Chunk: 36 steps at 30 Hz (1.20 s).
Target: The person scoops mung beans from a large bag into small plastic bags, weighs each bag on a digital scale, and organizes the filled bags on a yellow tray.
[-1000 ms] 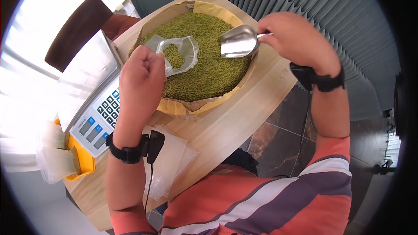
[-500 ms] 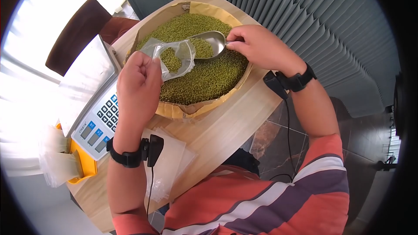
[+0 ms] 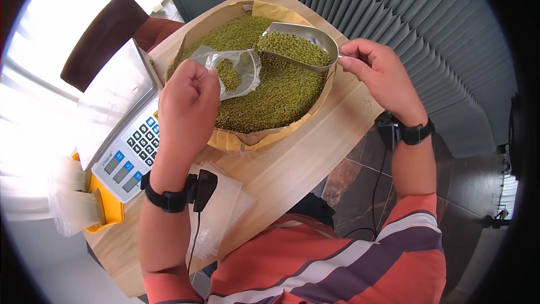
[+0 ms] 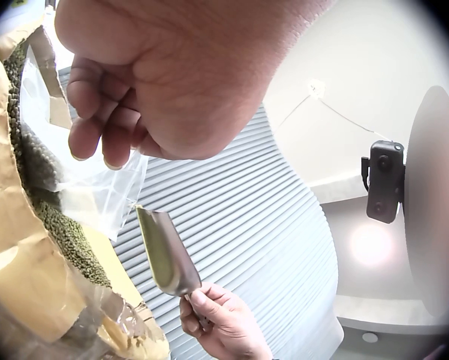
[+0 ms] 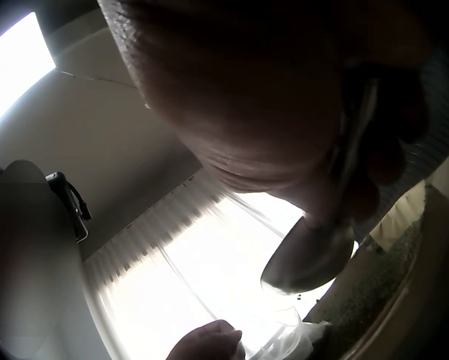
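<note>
In the head view the left hand (image 3: 190, 101) pinches the edge of a clear plastic bag (image 3: 248, 68), whose mouth is spread and which holds some green beans. The right hand (image 3: 378, 73) grips the handle of a metal scoop (image 3: 332, 45) heaped with green beans. Scoop and lip point toward the bag mouth, just above and right of it. Below both lies a large paper-lined container (image 3: 247, 142) full of green beans (image 3: 270, 101). In the left wrist view the scoop (image 4: 181, 262) is tilted beyond the bag (image 4: 97, 196).
A digital scale (image 3: 125, 149) stands left of the container, with a yellow tray (image 3: 112, 211) holding plastic bags (image 3: 73, 208) beside it. Flat clear bags (image 3: 216, 202) lie on the wooden table (image 3: 281, 171). A brown chair (image 3: 107, 34) stands behind; a pleated grey curtain (image 3: 394, 34) hangs at the right.
The scoop has gone into the beans and come up full, further right than half a second ago. The right hand moved with it. The left hand and bag have barely moved.
</note>
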### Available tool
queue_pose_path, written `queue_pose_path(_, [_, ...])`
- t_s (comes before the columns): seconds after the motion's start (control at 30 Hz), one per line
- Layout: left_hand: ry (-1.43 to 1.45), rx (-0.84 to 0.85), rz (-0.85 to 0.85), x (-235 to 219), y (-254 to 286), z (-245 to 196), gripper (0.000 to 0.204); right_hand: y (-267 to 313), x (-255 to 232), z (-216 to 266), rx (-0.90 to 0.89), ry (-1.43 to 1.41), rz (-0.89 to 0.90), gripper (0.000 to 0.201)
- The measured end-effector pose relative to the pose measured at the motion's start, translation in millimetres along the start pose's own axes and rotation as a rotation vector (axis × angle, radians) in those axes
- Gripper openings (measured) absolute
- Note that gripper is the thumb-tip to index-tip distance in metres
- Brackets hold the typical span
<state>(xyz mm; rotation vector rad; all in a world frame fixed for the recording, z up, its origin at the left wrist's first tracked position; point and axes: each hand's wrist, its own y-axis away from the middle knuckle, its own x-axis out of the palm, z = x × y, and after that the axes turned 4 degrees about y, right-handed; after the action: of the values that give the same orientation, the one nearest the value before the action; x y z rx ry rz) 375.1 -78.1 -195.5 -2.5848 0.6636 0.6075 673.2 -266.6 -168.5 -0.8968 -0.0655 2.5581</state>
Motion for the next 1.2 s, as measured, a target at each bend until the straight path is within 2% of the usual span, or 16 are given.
queue_pose_path(0.1, [-0.041, 0.016, -0.007, 0, -1, 0, 0.025, 4, -5, 20, -0.047, 0.056, 0.042, 0.021])
queue_pose_path(0.17, [-0.046, 0.009, -0.005, 0, -2, 0, 0.025, 3, -3, 31, -0.183, 0.114, 0.093, 0.021])
queue_pose_path(0.2, [-0.051, 0.003, -0.002, 0, -2, -1, 0.025, 0, -2, 41, -0.182, 0.113, 0.094, 0.021])
queue_pose_path(0.27, [-0.047, 0.002, 0.001, 0, -2, -1, 0.026, -9, 3, 59, -0.359, 0.409, 0.155, 0.021])
queue_pose_path(0.3, [-0.044, 0.002, 0.005, 1, -2, -1, 0.026, -13, 10, 63, -0.356, 0.408, 0.154, 0.021])
queue_pose_path(0.37, [-0.043, 0.003, 0.010, 2, -1, -3, 0.026, -21, 23, 72, -0.495, 0.589, 0.093, 0.020])
queue_pose_path(0.4, [-0.041, 0.004, 0.011, 2, -1, -4, 0.026, -24, 27, 76, -0.493, 0.588, 0.092, 0.020])
queue_pose_path(0.47, [-0.047, -0.001, 0.006, 1, -1, -5, 0.026, -28, 29, 86, -0.513, 0.789, 0.092, 0.021])
queue_pose_path(0.67, [-0.016, 0.001, -0.036, -2, -2, 1, 0.025, -25, 6, 101, -0.572, 0.865, 0.077, 0.014])
queue_pose_path(0.7, [0.016, -0.003, -0.059, -1, -2, 2, 0.025, -23, -2, 106, -0.573, 0.866, 0.080, 0.014])
queue_pose_path(0.77, [0.020, 0.010, -0.061, -2, -3, 5, 0.025, -19, -19, 113, -0.420, 0.801, 0.165, 0.013])
queue_pose_path(0.9, [0.017, -0.008, -0.058, -2, -3, 3, 0.025, -19, -36, 97, -0.321, 0.820, 0.142, 0.013])
queue_pose_path(0.97, [0.026, -0.011, -0.057, -2, -3, 4, 0.026, -32, -29, 66, -0.465, 0.953, 0.052, 0.015])
queue_pose_path(1.0, [0.032, -0.013, -0.054, -2, -3, 4, 0.026, -39, -22, 57, -0.464, 0.953, 0.050, 0.015])
queue_pose_path(1.07, [0.036, -0.012, -0.054, -2, -2, 3, 0.027, -54, -2, 43, -0.326, 0.990, 0.164, 0.017])
queue_pose_path(1.2, [0.021, -0.048, -0.050, -2, -2, 0, 0.027, -77, 27, 15, -0.260, 0.939, 0.258, 0.018])
